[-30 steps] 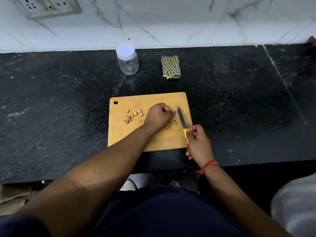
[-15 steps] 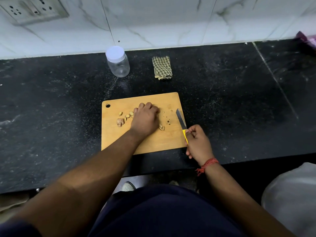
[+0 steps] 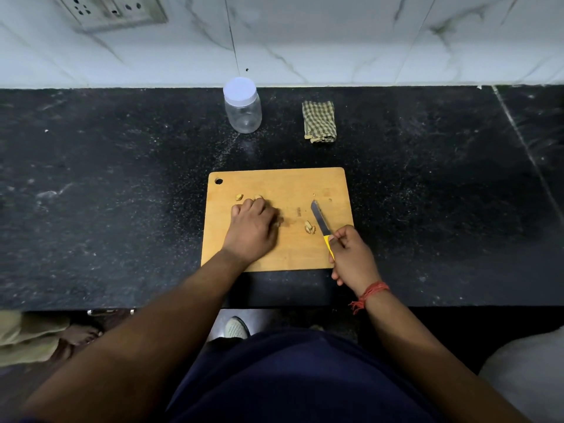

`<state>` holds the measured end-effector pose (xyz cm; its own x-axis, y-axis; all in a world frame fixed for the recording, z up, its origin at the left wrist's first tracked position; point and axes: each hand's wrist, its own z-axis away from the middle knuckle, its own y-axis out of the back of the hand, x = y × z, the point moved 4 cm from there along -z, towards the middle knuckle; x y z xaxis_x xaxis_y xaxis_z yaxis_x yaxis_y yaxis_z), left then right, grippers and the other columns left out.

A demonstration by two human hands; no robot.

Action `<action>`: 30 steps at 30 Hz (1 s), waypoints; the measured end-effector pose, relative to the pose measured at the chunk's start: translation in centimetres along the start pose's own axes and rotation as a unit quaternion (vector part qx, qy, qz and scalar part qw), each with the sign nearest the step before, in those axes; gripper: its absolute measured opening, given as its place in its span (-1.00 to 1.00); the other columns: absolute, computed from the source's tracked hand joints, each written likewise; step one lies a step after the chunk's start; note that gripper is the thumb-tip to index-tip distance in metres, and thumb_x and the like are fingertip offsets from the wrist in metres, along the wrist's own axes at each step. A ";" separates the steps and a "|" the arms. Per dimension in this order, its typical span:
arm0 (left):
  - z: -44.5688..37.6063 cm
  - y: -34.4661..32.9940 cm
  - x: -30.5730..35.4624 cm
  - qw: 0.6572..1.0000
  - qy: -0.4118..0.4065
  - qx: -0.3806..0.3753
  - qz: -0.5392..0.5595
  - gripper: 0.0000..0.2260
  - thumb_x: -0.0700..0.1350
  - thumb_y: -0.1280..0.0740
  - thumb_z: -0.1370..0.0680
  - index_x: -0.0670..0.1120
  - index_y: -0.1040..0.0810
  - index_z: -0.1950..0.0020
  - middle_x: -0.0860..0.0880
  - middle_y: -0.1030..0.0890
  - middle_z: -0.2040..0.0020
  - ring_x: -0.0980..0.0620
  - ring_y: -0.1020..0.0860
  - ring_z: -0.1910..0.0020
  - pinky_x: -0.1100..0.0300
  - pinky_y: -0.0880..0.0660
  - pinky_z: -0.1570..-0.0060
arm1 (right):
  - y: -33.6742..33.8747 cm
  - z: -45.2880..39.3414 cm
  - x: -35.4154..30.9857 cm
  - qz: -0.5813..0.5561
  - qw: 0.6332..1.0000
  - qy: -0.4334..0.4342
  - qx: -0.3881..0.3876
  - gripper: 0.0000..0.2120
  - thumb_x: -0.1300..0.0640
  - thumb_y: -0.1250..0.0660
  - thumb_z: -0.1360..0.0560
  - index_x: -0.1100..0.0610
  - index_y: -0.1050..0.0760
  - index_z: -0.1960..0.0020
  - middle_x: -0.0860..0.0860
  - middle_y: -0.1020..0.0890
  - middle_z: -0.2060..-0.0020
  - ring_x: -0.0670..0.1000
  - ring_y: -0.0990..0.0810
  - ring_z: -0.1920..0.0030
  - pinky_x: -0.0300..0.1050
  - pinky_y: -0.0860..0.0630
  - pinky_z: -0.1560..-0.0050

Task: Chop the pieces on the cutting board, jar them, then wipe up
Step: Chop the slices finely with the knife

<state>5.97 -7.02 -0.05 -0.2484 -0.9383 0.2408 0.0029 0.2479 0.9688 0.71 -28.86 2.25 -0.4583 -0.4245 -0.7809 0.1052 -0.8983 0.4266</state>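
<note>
The left hand [image 3: 251, 228] had been moved from the board [image 3: 305, 184] centre onto the pieces [image 3: 239, 196] near its left edge, fingers curled, grip unclear. The knife [image 3: 319, 220] was gripped by the right hand [image 3: 351, 254]; chopping was underway, a piece needing to be brought under the blade next

Both arms reach forward from the bottom of the shot, bare forearms, the left one stretched out a bit further than the right. Left hand [image 3: 251, 230] is palm down with knuckles up, fingers curled under at the far end; can't see whether it's got anything under there. Right hand [image 3: 354, 257] is wrapped round a yellow handle, thumb side up, blade poking out past the grip and angled up-left. Right wrist is bent slightly and has a red thread band [image 3: 370, 293] tied just behind the hand.
</note>
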 end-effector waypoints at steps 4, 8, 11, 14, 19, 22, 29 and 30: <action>0.0 0.1 -0.1 1.000 0.008 0.006 0.019 -0.77 0.02 -0.26 -0.64 -0.04 -0.57 -0.21 -0.03 -0.53 -0.11 -0.07 -0.45 -0.09 -0.06 -0.33 -0.11 | -0.9 -0.1 -0.5 0.007 1.000 0.006 -0.015 -0.91 0.10 -0.17 -0.66 0.09 -0.35 0.00 0.08 -0.56 0.30 0.01 -0.47 0.56 -0.18 -0.39 0.58; 0.0 0.1 0.1 1.000 0.016 0.006 0.016 -0.76 0.07 -0.25 -0.63 -0.04 -0.57 -0.16 -0.03 -0.53 -0.10 -0.07 -0.45 -0.09 -0.08 -0.35 -0.14 | -1.5 -0.1 -0.9 0.016 1.000 0.017 -0.020 -0.93 0.10 -0.16 -0.65 0.09 -0.36 -0.01 0.09 -0.57 0.30 0.01 -0.48 0.56 -0.18 -0.40 0.58; 0.1 0.3 0.2 1.000 0.014 0.020 0.020 -0.76 0.08 -0.27 -0.62 -0.04 -0.55 -0.17 -0.05 -0.52 -0.10 -0.08 -0.45 -0.09 -0.09 -0.36 -0.12 | -1.8 0.0 -1.1 0.021 0.999 0.022 -0.024 -0.93 0.10 -0.17 -0.65 0.07 -0.36 0.00 0.10 -0.58 0.30 0.01 -0.48 0.56 -0.18 -0.41 0.57; 0.0 0.2 0.1 1.000 -0.005 0.011 0.018 -0.74 0.04 -0.24 -0.63 0.01 -0.54 -0.28 -0.05 -0.50 -0.12 -0.09 -0.44 -0.10 -0.08 -0.34 -0.11 | -2.1 0.0 -1.1 0.020 0.999 0.020 -0.026 -0.91 0.09 -0.17 -0.65 0.04 -0.35 0.03 0.09 -0.58 0.29 0.02 -0.49 0.55 -0.18 -0.41 0.57; -0.3 0.1 0.2 1.000 0.008 0.002 0.016 -0.75 0.06 -0.24 -0.64 -0.01 -0.57 -0.23 -0.04 -0.52 -0.14 -0.09 -0.44 -0.13 -0.08 -0.34 -0.14 | -2.5 0.1 -1.3 0.026 0.999 0.017 -0.026 -0.93 0.09 -0.17 -0.65 0.07 -0.35 -0.01 0.11 -0.59 0.27 0.02 -0.49 0.55 -0.18 -0.42 0.56; -0.1 0.0 0.2 1.000 0.018 0.009 0.024 -0.73 0.07 -0.28 -0.62 -0.03 -0.55 -0.24 -0.04 -0.53 -0.16 -0.08 -0.44 -0.14 -0.08 -0.33 -0.16 | -2.6 0.2 -1.5 0.031 0.999 0.022 -0.026 -0.95 0.10 -0.17 -0.66 0.07 -0.35 -0.04 0.10 -0.59 0.25 0.00 -0.49 0.56 -0.17 -0.43 0.56; 0.9 0.2 -0.3 0.999 -0.001 0.035 0.018 -0.74 0.04 -0.32 -0.61 -0.09 -0.56 -0.19 -0.08 -0.53 -0.12 -0.12 -0.46 -0.07 -0.09 -0.36 -0.08 | -2.9 -0.2 -1.7 0.078 0.994 0.080 0.006 -0.94 0.15 -0.22 -0.62 0.06 -0.32 -0.01 0.03 -0.57 0.24 0.11 -0.53 0.46 0.00 -0.48 0.50; 0.9 0.2 -0.4 0.999 -0.006 0.037 0.014 -0.74 0.04 -0.31 -0.61 -0.08 -0.56 -0.20 -0.07 -0.54 -0.12 -0.12 -0.46 -0.07 -0.08 -0.36 -0.07 | -2.9 -0.2 -1.7 0.087 0.992 0.095 0.011 -0.92 0.16 -0.23 -0.61 0.05 -0.33 0.00 0.02 -0.55 0.27 0.09 -0.51 0.43 0.02 -0.46 0.44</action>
<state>5.17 -6.38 -0.01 -0.2606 -0.9280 0.2662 -0.0619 0.2912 0.9547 1.40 -25.53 2.23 -0.2608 -0.5888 -0.7650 0.1477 -0.8075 0.5711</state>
